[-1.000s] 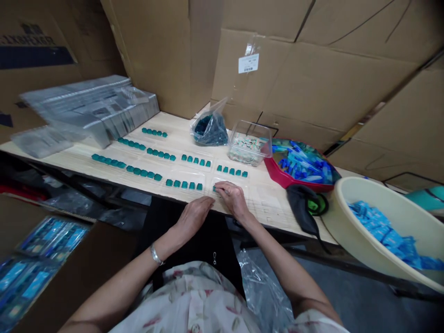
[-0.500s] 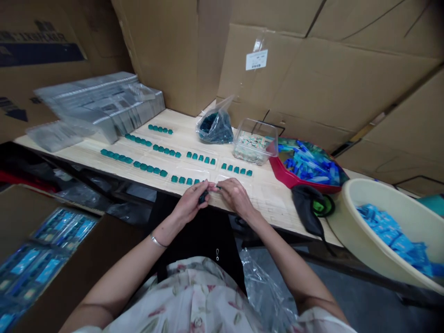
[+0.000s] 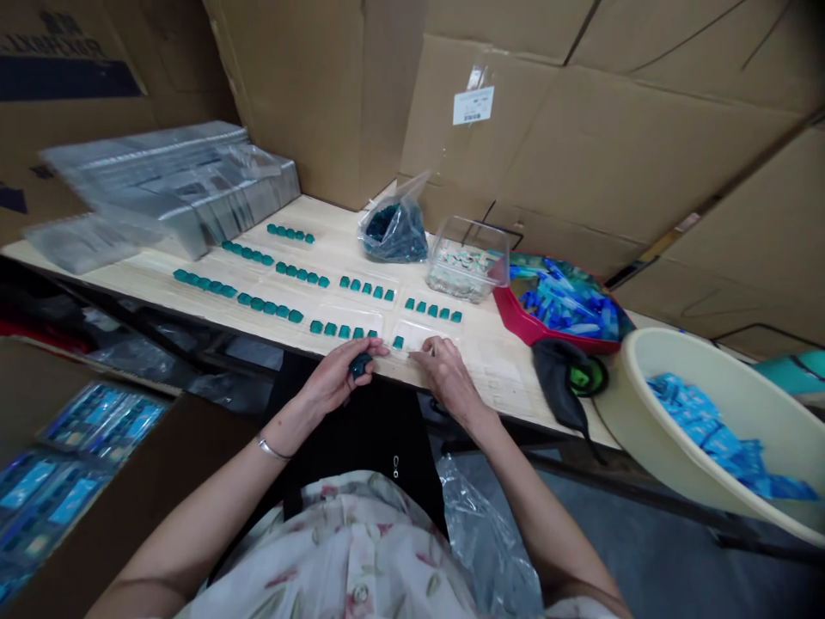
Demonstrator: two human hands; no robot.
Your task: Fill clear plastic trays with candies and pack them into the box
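Observation:
My left hand is closed around several dark teal pieces, its thumb and forefinger pointing at the clear plastic trays. My right hand hovers at the table's front edge, fingers curled but slightly apart, with nothing visible between them. Between the two hands, a single small teal block lies in a clear tray. Just left of it is a row of teal blocks; similar rows sit in trays further left and behind. What the left palm fully holds is hidden.
Stacked clear plastic covers stand at the back left. A bag of teal pieces, a clear box of small pieces and a red tray of blue packets line the back. A cream basin stands right.
My right hand has drawn away to the right from the left one, its fingers loosening. A teal block now shows in the tray between them. The view has shifted slightly.

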